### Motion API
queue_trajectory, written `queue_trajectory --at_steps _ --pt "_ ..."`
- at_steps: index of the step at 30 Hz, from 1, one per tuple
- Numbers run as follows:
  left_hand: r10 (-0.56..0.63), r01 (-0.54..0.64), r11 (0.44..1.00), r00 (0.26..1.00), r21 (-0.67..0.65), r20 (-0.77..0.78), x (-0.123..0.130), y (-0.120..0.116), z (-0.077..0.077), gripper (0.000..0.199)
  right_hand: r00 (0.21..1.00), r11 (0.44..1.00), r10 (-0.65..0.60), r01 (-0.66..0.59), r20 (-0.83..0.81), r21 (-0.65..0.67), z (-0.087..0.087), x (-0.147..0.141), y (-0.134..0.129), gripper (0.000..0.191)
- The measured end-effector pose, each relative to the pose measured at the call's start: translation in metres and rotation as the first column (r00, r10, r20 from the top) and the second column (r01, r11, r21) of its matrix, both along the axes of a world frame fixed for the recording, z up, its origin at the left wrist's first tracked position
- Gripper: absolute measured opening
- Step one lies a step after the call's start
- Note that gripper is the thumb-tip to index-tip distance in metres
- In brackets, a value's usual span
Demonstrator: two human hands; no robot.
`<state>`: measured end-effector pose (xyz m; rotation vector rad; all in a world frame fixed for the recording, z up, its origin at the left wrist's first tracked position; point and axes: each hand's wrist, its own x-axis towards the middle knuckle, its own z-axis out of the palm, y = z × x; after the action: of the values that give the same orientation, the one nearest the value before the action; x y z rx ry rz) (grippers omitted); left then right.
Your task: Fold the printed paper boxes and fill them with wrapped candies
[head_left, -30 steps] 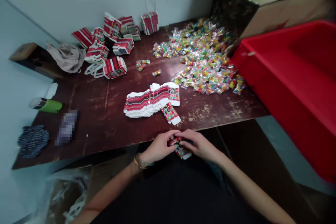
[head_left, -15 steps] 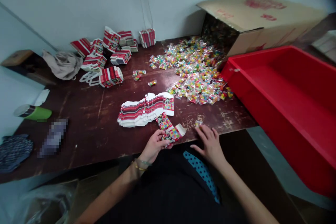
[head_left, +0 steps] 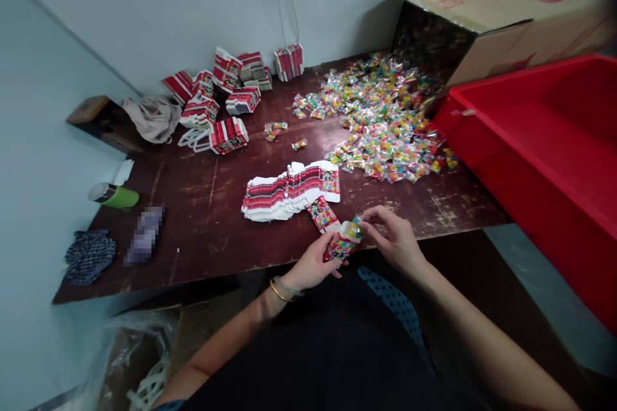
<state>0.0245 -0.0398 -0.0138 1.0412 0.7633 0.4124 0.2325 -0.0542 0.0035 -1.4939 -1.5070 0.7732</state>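
Observation:
My left hand is closed around a small colourful printed carton, whose open end faces right. At that opening my right hand pinches a small clear candy packet with yellow and blue pieces in it. Just behind the held carton, another printed carton lies on the table. Beyond it, a fanned row of flat red and white cartons spreads to the left. A large heap of candy packets covers the table farther back.
A cardboard box lies on its side behind the heap. The red plastic tub stands at the right. Bundled cartons are stacked at the back left, near a cloth bag. A green cup lies by the left edge.
My right hand has lifted a candy packet from the table edge and brought it left to the carton's open end. The carton in my left hand has turned. The whole view has shifted.

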Motion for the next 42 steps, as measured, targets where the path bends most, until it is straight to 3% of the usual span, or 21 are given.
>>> queue_trajectory --at_steps 3,6,8,10,12,15,17,18,20,22,24,26,30,34,36,39,42 --pt "-0.117 0.118 0.993 0.992 -0.016 0.035 0.002 0.002 0.003 0.057 0.997 0.999 0.026 -0.029 0.072 0.03 0.002 -0.001 -0.002 0.015" --pt "-0.088 0.096 0.992 0.992 -0.077 0.095 0.005 0.002 0.001 0.06 0.977 0.985 0.13 -0.148 0.17 0.094 0.001 -0.004 -0.011 0.018" --pt "-0.067 0.075 0.994 0.994 -0.085 0.09 0.006 0.002 -0.002 0.061 0.973 0.975 0.19 -0.203 0.131 0.096 -0.004 -0.007 -0.019 0.021" --pt "-0.057 0.062 0.995 0.996 -0.073 0.062 0.006 0.002 -0.005 0.055 0.99 0.992 0.123 -0.121 -0.062 0.04 -0.011 -0.009 -0.026 0.023" --pt "-0.027 0.031 0.997 0.999 -0.075 0.046 0.006 0.002 -0.007 0.049 0.938 0.989 0.012 -0.061 -0.347 -0.131 -0.018 -0.011 -0.031 0.027" --pt "-0.003 0.004 0.998 1.0 -0.055 0.024 0.005 0.004 -0.006 0.058 0.736 0.884 -0.07 -0.267 -0.673 -0.384 -0.024 -0.016 -0.03 0.029" --pt "-0.034 0.034 0.999 0.999 0.017 -0.012 0.004 0.005 -0.004 0.052 0.66 0.826 -0.09 -0.369 -0.746 -0.426 -0.023 -0.02 -0.027 0.027" --pt "-0.056 0.058 0.996 0.998 0.06 -0.033 0.004 0.006 -0.003 0.046 0.663 0.825 -0.078 -0.377 -0.745 -0.421 -0.021 -0.021 -0.025 0.026" --pt "-0.062 0.068 0.993 0.996 0.093 -0.069 0.005 0.008 -0.001 0.038 0.749 0.872 0.014 -0.333 -0.663 -0.358 -0.016 -0.023 -0.022 0.022" --pt "-0.016 0.018 0.999 0.997 0.026 -0.076 0.008 0.008 0.0 0.037 0.87 0.939 0.139 -0.267 -0.473 -0.216 -0.011 -0.023 -0.021 0.021" --pt "0.036 -0.04 0.997 0.998 -0.068 -0.056 0.012 0.009 -0.001 0.039 0.938 0.971 0.201 -0.229 -0.281 -0.07 -0.005 -0.022 -0.021 0.023" --pt "0.042 -0.042 0.993 0.999 -0.111 -0.007 0.013 0.01 -0.001 0.041 0.959 0.98 0.19 -0.197 -0.211 -0.015 -0.001 -0.02 -0.02 0.023" --pt "-0.01 0.031 0.99 0.99 -0.14 0.144 0.007 0.008 -0.002 0.043 0.968 0.988 0.125 -0.14 -0.218 -0.058 -0.001 -0.018 -0.017 0.019" --pt "0.029 -0.001 0.978 0.991 -0.209 0.133 0.003 0.001 -0.004 0.048 0.974 0.981 0.19 -0.193 -0.123 -0.01 -0.011 -0.03 -0.019 0.024" --pt "0.045 -0.011 0.966 0.991 -0.258 0.123 0.007 -0.003 -0.004 0.05 0.983 0.988 0.152 -0.153 -0.105 0.006 -0.015 -0.031 -0.024 0.026" --pt "0.006 0.02 0.97 0.995 -0.242 0.103 0.011 -0.001 -0.002 0.052 0.986 0.993 0.086 -0.097 -0.145 -0.067 -0.012 -0.002 -0.04 0.025" --pt "0.064 -0.063 0.994 0.998 -0.085 0.015 0.0 0.013 0.001 0.052 0.997 0.986 0.07 -0.066 0.019 -0.152 -0.007 0.057 -0.058 0.028"
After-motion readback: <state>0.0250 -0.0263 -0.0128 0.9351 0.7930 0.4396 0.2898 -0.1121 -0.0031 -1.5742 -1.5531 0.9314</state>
